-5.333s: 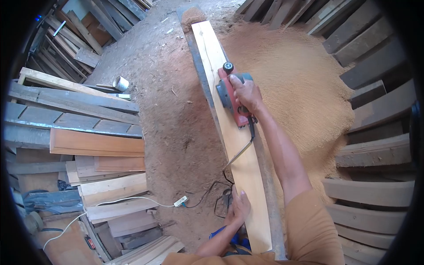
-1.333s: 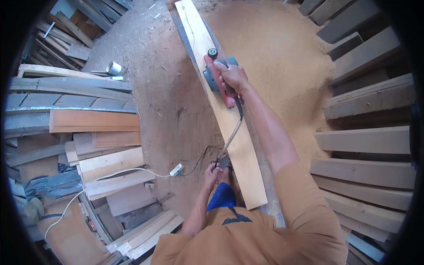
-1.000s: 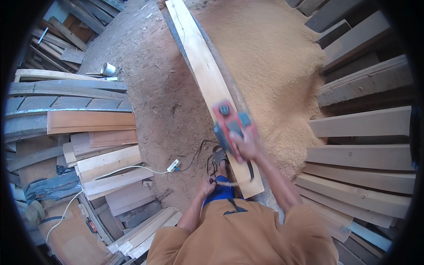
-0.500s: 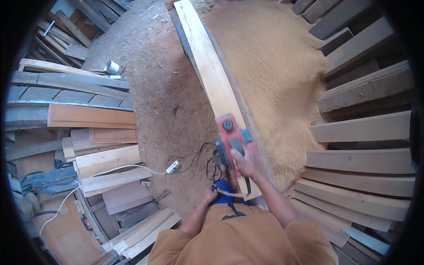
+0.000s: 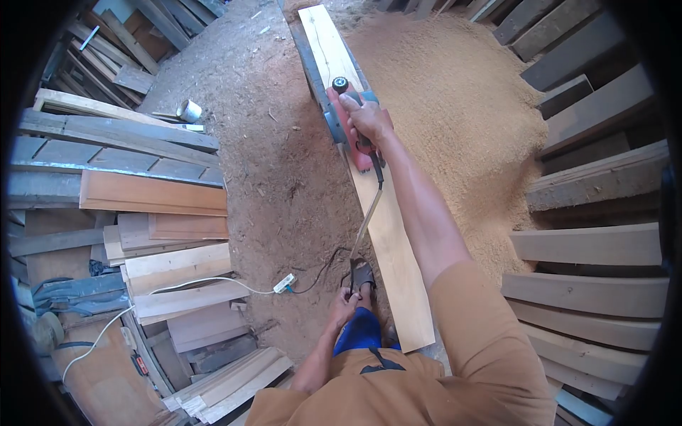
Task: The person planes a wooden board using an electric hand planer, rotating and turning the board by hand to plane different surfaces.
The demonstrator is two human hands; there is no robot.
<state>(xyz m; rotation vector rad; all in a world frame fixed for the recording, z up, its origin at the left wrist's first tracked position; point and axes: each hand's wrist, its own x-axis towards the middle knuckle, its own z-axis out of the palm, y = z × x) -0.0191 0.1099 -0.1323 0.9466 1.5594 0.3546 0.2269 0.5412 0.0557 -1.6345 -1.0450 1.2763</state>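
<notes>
A red and grey electric planer [image 5: 360, 160] sits on a long pale board [image 5: 393, 266], toward its far part. My right hand [image 5: 368, 122] is wrapped round the planer's handle, with that arm stretched forward. From the back of the planer a power cord [image 5: 371, 206] runs down over the board toward me. My left hand [image 5: 344, 305] is closed on the cord, low by my blue shorts. The board lies lengthwise on a narrow bench [image 5: 305, 60], whose side shows along the board's far left edge.
A white power strip [image 5: 284, 283] lies on the dusty floor to the left, with cords running from it. Stacked planks [image 5: 177, 259] fill the left side. Sawdust [image 5: 455, 128] is heaped right of the bench, and more boards [image 5: 590, 245] line the right.
My right hand has pushed the planer forward along the board, away from me, and the arm is now extended. The cord is stretched out behind it. My left hand still grips the cord.
</notes>
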